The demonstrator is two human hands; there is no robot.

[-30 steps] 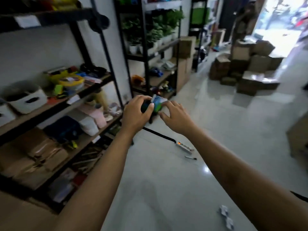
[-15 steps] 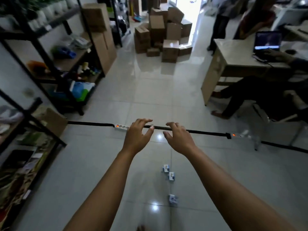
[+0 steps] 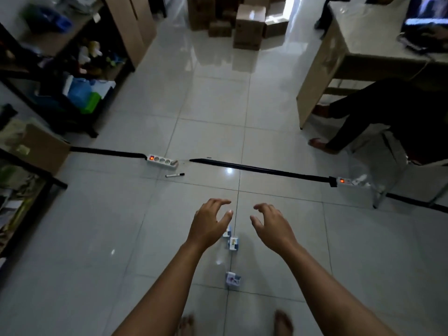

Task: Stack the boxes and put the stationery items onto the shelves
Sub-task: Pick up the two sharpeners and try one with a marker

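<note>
I hold my left hand (image 3: 209,224) and right hand (image 3: 272,226) empty, fingers curled apart, above three small boxes (image 3: 234,243) on the floor (image 3: 121,238). Beyond the boxes lie a marker (image 3: 175,175) and a power strip (image 3: 162,161).

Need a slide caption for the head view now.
Both hands, left and right, open above small boxes on the tiled floor.

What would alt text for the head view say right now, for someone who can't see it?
Both bare hands, left hand and right hand, reach down open and empty over three small blue-and-white packs on the tiled floor. Beyond lie a marker, a power strip, stacked cardboard boxes and shelves at left.
</note>
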